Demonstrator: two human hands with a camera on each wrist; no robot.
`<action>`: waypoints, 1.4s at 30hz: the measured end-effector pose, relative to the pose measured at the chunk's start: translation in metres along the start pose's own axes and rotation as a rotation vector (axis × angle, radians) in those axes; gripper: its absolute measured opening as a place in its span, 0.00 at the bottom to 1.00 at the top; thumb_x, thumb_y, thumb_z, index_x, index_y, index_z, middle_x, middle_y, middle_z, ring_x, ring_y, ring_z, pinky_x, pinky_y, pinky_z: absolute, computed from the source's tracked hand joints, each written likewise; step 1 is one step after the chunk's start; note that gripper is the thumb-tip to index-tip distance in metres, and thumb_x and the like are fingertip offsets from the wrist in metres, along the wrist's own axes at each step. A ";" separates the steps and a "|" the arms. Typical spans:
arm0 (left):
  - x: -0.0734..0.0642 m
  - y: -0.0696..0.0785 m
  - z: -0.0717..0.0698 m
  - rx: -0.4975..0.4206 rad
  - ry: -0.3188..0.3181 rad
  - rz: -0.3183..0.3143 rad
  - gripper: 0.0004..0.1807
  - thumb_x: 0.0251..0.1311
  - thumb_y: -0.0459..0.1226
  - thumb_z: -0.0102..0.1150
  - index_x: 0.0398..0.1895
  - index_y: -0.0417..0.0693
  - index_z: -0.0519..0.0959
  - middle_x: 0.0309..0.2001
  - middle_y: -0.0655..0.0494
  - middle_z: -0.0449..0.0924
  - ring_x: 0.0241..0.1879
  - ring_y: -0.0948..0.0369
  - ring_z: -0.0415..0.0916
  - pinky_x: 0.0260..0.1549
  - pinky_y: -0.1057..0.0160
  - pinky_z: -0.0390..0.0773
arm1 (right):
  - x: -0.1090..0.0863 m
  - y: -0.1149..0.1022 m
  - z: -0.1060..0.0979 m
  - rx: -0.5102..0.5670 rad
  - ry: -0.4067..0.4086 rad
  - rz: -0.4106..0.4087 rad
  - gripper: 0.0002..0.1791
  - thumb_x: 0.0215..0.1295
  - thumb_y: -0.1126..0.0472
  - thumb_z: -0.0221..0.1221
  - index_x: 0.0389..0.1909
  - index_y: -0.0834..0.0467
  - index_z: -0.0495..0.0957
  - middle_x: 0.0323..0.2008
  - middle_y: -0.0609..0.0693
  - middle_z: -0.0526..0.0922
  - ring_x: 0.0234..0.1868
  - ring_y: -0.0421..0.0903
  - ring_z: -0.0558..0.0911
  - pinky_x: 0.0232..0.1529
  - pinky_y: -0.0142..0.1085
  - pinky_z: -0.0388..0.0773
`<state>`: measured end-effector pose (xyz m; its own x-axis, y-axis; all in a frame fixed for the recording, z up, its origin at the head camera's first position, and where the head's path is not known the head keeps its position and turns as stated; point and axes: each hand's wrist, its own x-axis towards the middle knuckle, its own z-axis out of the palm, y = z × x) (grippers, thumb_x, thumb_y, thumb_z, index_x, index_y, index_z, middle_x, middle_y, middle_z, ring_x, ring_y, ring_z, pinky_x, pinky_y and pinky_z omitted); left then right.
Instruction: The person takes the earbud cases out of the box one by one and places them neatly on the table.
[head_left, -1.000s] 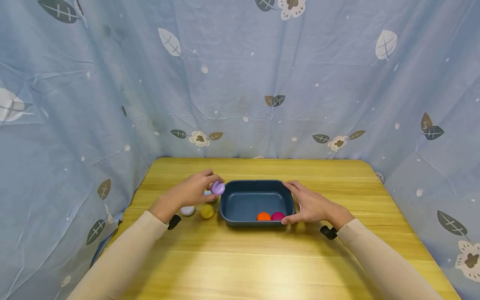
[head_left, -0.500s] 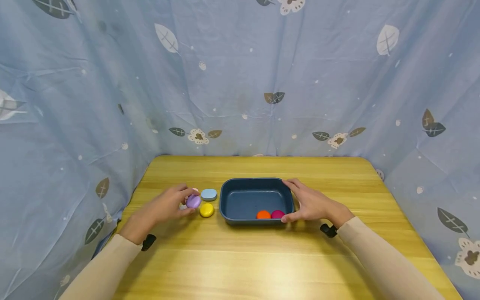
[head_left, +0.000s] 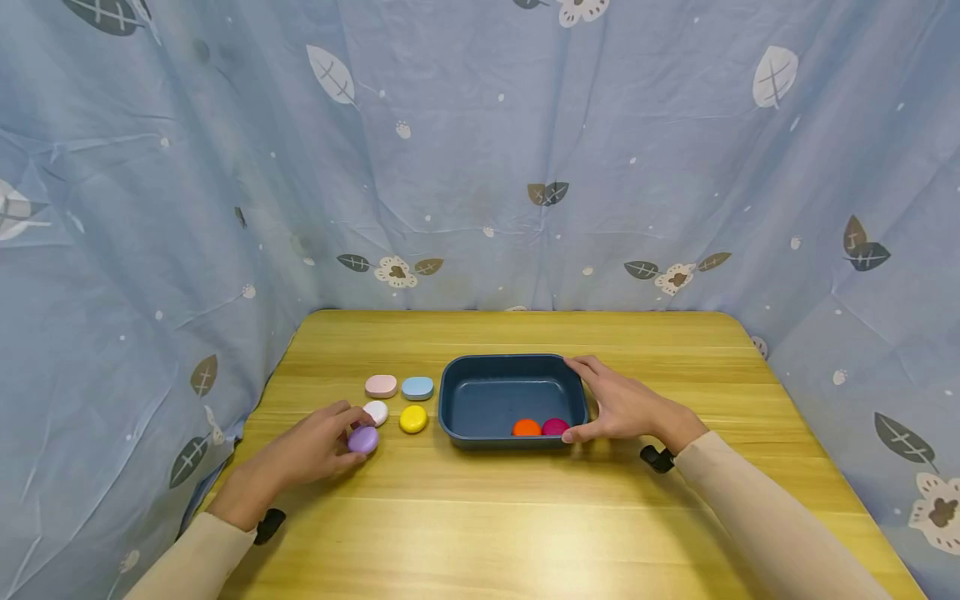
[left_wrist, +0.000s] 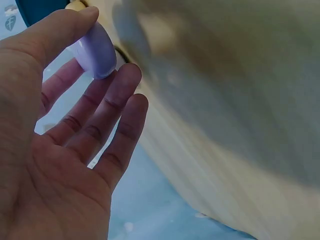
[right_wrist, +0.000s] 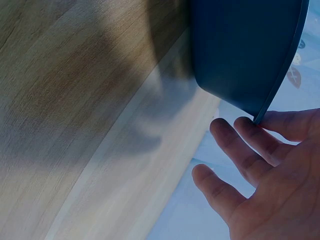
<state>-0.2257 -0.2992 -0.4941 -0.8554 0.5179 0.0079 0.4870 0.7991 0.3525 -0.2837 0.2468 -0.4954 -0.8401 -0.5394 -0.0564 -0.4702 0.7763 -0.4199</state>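
My left hand (head_left: 318, 446) pinches a glossy purple rounded disc (head_left: 363, 440) between thumb and fingers, left of the other pieces. In the left wrist view the thumb lies along one side of the purple disc (left_wrist: 95, 52) and the other fingers spread below it. My right hand (head_left: 626, 404) holds the right end of a dark blue rectangular tub (head_left: 468, 404), thumb at the near side and fingers at the far corner. The right wrist view shows fingers on the rim of the tub (right_wrist: 240, 50). Inside the tub sit an orange piece (head_left: 527, 428) and a magenta piece (head_left: 555, 427).
Left of the tub lie a pink oblong piece (head_left: 381, 386), a light blue oblong piece (head_left: 417, 388), a white round piece (head_left: 377, 412) and a yellow round piece (head_left: 412, 419). A wooden table (head_left: 487, 533) carries everything. Patterned blue curtain (head_left: 480, 150) encloses its far and side edges.
My left hand has carried the purple disc leftward and toward me, from beside the tub to the near left of the pieces, uncovering the pink and white ones. My right hand stays on the tub.
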 end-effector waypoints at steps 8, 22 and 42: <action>-0.006 -0.008 0.005 -0.009 -0.015 -0.055 0.22 0.68 0.40 0.86 0.61 0.53 0.86 0.49 0.61 0.84 0.44 0.64 0.82 0.44 0.63 0.85 | 0.000 0.000 -0.001 -0.007 0.001 -0.001 0.78 0.58 0.14 0.74 0.97 0.54 0.53 0.90 0.57 0.63 0.66 0.57 0.88 0.62 0.59 0.91; -0.005 -0.004 0.002 0.032 -0.028 -0.098 0.25 0.66 0.47 0.88 0.62 0.56 0.87 0.54 0.61 0.87 0.47 0.65 0.84 0.46 0.60 0.87 | 0.001 -0.001 0.001 -0.007 0.002 0.000 0.78 0.58 0.14 0.74 0.97 0.54 0.53 0.89 0.57 0.64 0.64 0.55 0.88 0.59 0.56 0.91; 0.076 0.070 -0.026 0.191 0.048 0.169 0.27 0.76 0.52 0.80 0.71 0.54 0.87 0.62 0.55 0.87 0.49 0.57 0.89 0.52 0.53 0.92 | 0.000 -0.002 0.000 -0.007 -0.001 -0.012 0.77 0.59 0.18 0.76 0.96 0.57 0.54 0.89 0.58 0.65 0.74 0.60 0.84 0.71 0.63 0.87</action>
<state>-0.2608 -0.2116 -0.4446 -0.7640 0.6377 0.0981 0.6446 0.7478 0.1588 -0.2828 0.2452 -0.4940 -0.8341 -0.5492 -0.0520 -0.4823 0.7717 -0.4145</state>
